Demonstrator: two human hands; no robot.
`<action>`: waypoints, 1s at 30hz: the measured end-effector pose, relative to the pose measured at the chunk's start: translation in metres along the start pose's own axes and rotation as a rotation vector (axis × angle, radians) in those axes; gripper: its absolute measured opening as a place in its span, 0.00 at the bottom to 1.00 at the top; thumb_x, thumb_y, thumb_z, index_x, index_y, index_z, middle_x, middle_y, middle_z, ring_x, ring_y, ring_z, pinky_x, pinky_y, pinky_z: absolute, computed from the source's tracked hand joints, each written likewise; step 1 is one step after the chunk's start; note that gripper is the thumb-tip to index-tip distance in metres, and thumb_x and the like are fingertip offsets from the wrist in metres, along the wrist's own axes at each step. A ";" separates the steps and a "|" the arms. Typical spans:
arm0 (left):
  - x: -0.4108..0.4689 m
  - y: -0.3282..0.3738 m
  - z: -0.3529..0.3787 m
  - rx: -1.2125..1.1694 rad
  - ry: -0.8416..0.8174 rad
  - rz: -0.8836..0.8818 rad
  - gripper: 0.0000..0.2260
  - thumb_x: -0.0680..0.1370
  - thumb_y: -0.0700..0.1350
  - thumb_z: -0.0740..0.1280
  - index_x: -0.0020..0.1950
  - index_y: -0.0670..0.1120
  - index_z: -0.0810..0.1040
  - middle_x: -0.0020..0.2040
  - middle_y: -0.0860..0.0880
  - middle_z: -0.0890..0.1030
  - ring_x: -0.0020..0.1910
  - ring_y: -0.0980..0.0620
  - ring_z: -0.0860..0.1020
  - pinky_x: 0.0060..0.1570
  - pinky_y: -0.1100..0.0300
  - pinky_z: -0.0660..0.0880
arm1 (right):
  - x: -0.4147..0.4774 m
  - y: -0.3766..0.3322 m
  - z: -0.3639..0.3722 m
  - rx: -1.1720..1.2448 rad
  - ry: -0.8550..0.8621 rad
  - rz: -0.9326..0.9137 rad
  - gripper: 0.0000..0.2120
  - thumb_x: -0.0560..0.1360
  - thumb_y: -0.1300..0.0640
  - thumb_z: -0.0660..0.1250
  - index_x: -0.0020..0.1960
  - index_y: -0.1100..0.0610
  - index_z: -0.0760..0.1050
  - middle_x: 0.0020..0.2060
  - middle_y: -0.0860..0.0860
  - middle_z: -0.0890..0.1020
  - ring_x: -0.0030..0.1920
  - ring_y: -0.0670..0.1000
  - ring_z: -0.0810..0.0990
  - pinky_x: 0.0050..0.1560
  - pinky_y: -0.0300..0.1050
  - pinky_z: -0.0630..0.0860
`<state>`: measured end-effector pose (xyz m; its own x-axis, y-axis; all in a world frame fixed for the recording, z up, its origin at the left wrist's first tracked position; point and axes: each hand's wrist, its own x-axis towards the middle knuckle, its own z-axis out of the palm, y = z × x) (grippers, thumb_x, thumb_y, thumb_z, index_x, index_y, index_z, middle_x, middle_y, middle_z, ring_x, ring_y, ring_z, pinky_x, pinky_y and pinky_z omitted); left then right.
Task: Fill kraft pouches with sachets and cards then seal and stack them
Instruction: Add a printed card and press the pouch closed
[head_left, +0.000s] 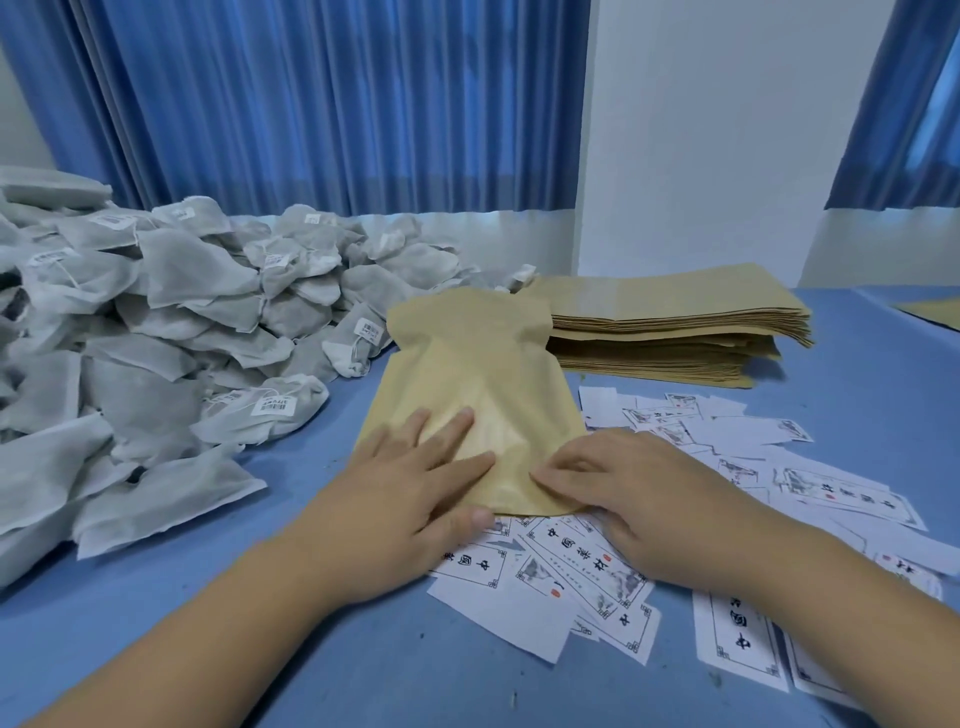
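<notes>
A bulging kraft pouch (467, 374) lies on the blue table in front of me, its near end toward my hands. My left hand (410, 499) lies flat on its near left part with the fingers spread and straight. My right hand (623, 493) presses the near right corner with its fingertips. White printed cards (571, 577) lie scattered under and around both hands. A big heap of grey mesh sachets (156, 322) fills the left side.
A stack of flat empty kraft pouches (675, 327) sits behind the filled one, at the right. More cards (852, 499) spread toward the right edge. Another kraft piece (935, 312) shows at the far right. Blue curtains hang behind the table.
</notes>
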<state>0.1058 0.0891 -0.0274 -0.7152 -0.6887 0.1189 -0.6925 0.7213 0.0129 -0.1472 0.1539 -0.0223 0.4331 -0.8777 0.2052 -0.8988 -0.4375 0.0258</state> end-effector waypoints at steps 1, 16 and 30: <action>0.002 0.002 0.001 -0.009 -0.007 0.014 0.35 0.72 0.73 0.37 0.77 0.63 0.50 0.78 0.60 0.38 0.78 0.51 0.37 0.74 0.55 0.40 | 0.001 -0.001 0.003 0.004 -0.003 -0.011 0.22 0.80 0.56 0.56 0.73 0.42 0.64 0.67 0.41 0.69 0.66 0.48 0.67 0.65 0.47 0.65; 0.011 0.003 0.007 -0.248 -0.281 -0.054 0.30 0.74 0.68 0.41 0.76 0.65 0.45 0.76 0.63 0.39 0.74 0.55 0.31 0.74 0.57 0.35 | 0.002 -0.011 0.002 0.059 -0.095 0.109 0.21 0.82 0.54 0.52 0.73 0.41 0.62 0.73 0.36 0.63 0.73 0.42 0.62 0.70 0.45 0.64; 0.003 -0.001 0.008 -0.336 0.014 -0.011 0.20 0.81 0.60 0.53 0.72 0.58 0.68 0.75 0.62 0.61 0.76 0.60 0.51 0.72 0.66 0.52 | 0.010 -0.024 0.001 -0.224 0.082 0.208 0.17 0.69 0.63 0.62 0.54 0.47 0.71 0.44 0.46 0.78 0.35 0.50 0.66 0.27 0.38 0.51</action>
<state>0.1039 0.0857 -0.0349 -0.7046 -0.6975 0.1304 -0.6288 0.6989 0.3409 -0.1213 0.1555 -0.0217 0.2402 -0.9211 0.3065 -0.9638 -0.1887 0.1884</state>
